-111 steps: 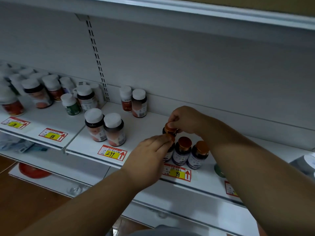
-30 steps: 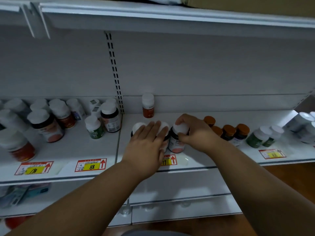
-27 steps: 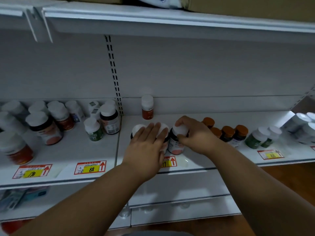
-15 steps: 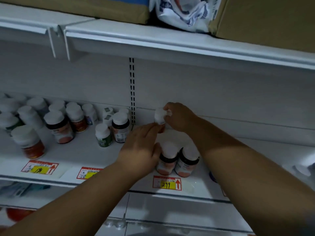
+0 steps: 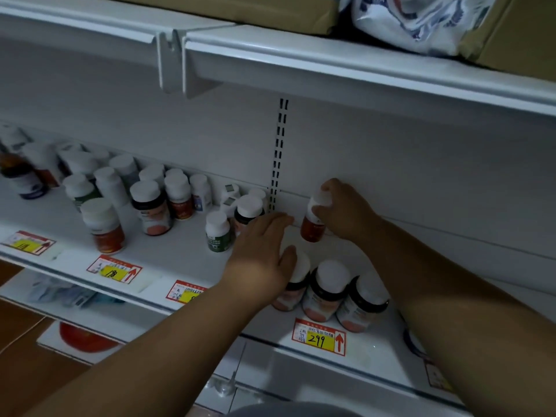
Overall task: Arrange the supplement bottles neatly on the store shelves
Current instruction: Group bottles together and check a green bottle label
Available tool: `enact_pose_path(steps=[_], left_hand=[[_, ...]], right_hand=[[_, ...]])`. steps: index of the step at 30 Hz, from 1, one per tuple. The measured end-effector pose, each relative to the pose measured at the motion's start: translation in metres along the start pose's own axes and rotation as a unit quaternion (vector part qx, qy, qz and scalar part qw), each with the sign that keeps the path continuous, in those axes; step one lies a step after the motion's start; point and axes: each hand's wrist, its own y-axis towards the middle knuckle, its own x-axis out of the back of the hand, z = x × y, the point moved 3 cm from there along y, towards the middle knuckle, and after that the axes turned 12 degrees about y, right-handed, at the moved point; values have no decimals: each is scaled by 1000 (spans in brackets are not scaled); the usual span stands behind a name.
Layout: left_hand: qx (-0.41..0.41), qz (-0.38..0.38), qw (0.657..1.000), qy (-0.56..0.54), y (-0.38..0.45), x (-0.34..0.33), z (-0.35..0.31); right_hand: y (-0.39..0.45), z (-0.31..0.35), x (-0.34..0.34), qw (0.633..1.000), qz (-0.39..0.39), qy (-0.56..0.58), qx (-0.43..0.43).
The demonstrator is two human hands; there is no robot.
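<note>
My right hand [image 5: 346, 212] grips a small white-capped bottle with a red label [image 5: 314, 225], tilted and lifted off the white shelf [image 5: 186, 260] near the back wall. Flat, with spread fingers, my left hand [image 5: 261, 254] rests on the cap of the leftmost of three white-capped dark bottles [image 5: 325, 291] that stand in a row at the shelf's front. Just left of this hand stand a green-label bottle [image 5: 217, 231] and another dark bottle [image 5: 248, 210].
Several more white-capped bottles [image 5: 150, 206] crowd the shelf's left part. Price tags, one reading 299 [image 5: 319, 340], line the front edge. An upper shelf [image 5: 331, 64] with cardboard boxes and a bag overhangs. A slotted upright [image 5: 278, 158] runs down the back wall. A lower shelf lies beneath.
My right hand has lifted the small red-label bottle off the back of the shelf and tilted it. The left hand has stayed on the front row. The view has shifted left and closer.
</note>
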Motion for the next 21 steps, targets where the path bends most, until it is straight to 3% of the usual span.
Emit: enact_pose_path(steps=[7,10,16,21], left_hand=[[105,48,978,-176,3,34,23],[83,81,963,-243,-11,58,42],[29,116,956,-270,-43,107,88],[40,119,959,-256,-65,131,129]], right_hand=[[-53,71,15,978,-118,172,-3],[-80,110,-4,953,-147,265,-28],[-115,179,-67,923,-182,332,-63],[-112,210,-109,931,-142,328,-77]])
